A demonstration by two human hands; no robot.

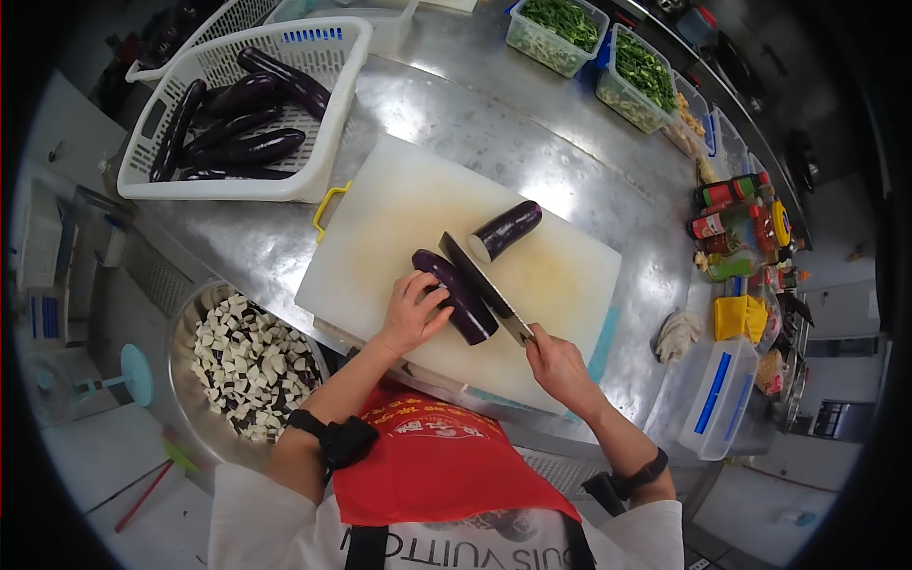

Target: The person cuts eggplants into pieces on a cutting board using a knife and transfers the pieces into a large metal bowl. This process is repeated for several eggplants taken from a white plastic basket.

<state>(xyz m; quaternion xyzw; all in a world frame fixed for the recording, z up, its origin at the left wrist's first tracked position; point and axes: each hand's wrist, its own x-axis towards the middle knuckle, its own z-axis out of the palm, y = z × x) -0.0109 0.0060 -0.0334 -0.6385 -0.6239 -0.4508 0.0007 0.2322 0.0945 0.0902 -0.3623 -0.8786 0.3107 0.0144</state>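
My left hand (415,309) rests with curled fingers on a dark purple eggplant piece (467,309), pressing it to the white cutting board (380,199). In my right hand (560,365) is the handle of a cleaver (480,280). Its dark blade lies along the right side of the held piece; whether it is cutting in cannot be told. Just beyond the blade lies another eggplant piece (509,231), its pale cut end facing the cleaver.
A white basket (342,123) of whole eggplants stands at the back left. Below the table edge at left, a steel bowl (180,361) holds diced eggplant. Tubs of chopped greens (638,71) line the back; bottles (727,218), a cloth (677,336) and a clear container (714,404) are at right.
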